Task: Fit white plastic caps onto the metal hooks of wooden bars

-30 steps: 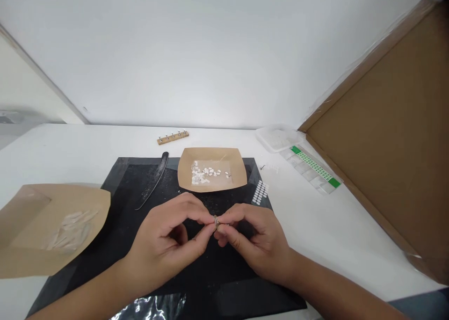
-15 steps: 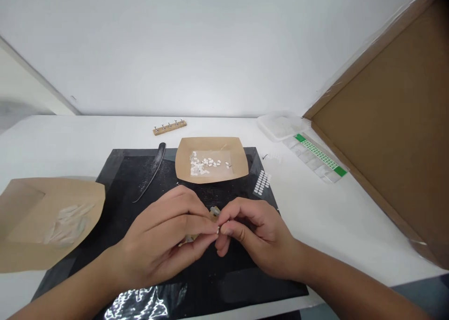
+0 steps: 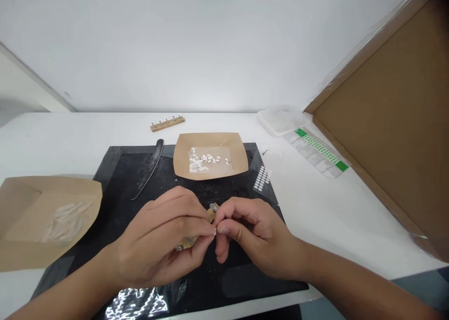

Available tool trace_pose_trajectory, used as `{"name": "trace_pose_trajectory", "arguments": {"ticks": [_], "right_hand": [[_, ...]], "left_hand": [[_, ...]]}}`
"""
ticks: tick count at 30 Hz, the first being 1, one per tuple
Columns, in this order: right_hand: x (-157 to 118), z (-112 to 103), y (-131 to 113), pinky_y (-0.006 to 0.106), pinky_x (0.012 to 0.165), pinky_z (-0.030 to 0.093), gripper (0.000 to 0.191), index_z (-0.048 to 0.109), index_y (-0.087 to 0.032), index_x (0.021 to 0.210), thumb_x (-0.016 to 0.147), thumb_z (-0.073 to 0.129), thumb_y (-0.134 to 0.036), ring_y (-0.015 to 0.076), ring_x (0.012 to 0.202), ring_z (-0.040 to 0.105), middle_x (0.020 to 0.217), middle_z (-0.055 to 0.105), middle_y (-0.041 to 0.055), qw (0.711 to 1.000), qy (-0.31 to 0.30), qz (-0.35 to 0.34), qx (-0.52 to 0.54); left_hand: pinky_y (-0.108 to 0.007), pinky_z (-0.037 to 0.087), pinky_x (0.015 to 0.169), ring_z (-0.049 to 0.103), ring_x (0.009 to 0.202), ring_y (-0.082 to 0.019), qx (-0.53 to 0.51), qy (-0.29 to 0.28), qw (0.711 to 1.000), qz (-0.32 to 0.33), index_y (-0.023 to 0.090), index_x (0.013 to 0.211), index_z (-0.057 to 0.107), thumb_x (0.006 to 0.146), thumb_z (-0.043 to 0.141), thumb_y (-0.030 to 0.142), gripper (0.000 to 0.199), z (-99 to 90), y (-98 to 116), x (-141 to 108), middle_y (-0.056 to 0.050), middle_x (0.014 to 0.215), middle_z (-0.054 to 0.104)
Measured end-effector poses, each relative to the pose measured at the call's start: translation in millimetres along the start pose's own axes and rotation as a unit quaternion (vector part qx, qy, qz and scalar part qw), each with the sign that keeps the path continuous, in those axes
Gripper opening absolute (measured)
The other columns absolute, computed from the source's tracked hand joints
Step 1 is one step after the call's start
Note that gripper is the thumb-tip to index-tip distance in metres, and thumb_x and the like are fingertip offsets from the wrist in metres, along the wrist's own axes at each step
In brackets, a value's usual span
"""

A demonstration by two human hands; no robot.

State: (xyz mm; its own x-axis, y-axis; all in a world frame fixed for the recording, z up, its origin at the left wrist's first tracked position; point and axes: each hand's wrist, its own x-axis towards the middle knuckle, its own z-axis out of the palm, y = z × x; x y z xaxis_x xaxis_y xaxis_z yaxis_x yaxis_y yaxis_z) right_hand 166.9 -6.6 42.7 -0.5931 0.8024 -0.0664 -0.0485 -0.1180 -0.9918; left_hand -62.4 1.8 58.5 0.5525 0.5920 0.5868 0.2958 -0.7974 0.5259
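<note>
Over the black mat [image 3: 259, 282], my left hand [image 3: 164, 236] and my right hand [image 3: 250, 233] meet fingertip to fingertip. Both are closed in a pinch around a tiny white piece [image 3: 215, 231], too small and covered to name. Partly hidden behind my left fingers is a tan strip [image 3: 189, 242] with metal bits, which shows on both sides of those fingers; whether my left hand grips it I cannot tell. Just beyond the hands stands a brown paper tray [image 3: 182, 144] with small white ovals on a clear sheet.
A curved black nail file [image 3: 150, 171] lies on the mat's left. Behind it is a wooden strip [image 3: 167, 123] with several metal pins. A larger paper tray [image 3: 21, 254] holds pale slivers. Rightward are a white oval sticker sheet [image 3: 262, 178], green-labelled plastic case [image 3: 317, 150] and cardboard [image 3: 386, 114].
The view has shifted slightly. My hands stay pinched together, and more of the tan strip shows behind my left fingers.
</note>
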Motion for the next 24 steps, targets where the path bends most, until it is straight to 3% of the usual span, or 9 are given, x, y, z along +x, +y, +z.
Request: {"name": "trace_pose_trajectory", "arguments": {"ticks": [12,24], "right_hand": [[0,4,2,0.023,0.067,0.059,0.023,0.067,-0.019,0.096,0.109,0.062,-0.037,0.0117,0.065,0.073,0.075,0.072,-0.0018,0.998,0.034,0.042,0.015],[1,6,2,0.023,0.066,0.057,0.025,0.068,-0.019,0.097,0.108,0.063,-0.041,0.0112,0.063,0.072,0.076,0.072,-0.0022,0.996,0.047,0.074,0.013]], "left_hand": [[-0.032,0.063,0.074,0.070,0.075,-0.016,0.019,0.031,0.999,0.022,0.014,0.096,0.073,0.087,0.077,0.000,0.017,5.1,-2,4,-0.006,0.084,0.076],[-0.030,0.060,0.072,0.066,0.076,-0.016,0.045,0.065,0.997,0.004,0.014,0.090,0.071,0.086,0.077,-0.001,0.016,12.3,3,3,-0.005,0.080,0.073]]}}
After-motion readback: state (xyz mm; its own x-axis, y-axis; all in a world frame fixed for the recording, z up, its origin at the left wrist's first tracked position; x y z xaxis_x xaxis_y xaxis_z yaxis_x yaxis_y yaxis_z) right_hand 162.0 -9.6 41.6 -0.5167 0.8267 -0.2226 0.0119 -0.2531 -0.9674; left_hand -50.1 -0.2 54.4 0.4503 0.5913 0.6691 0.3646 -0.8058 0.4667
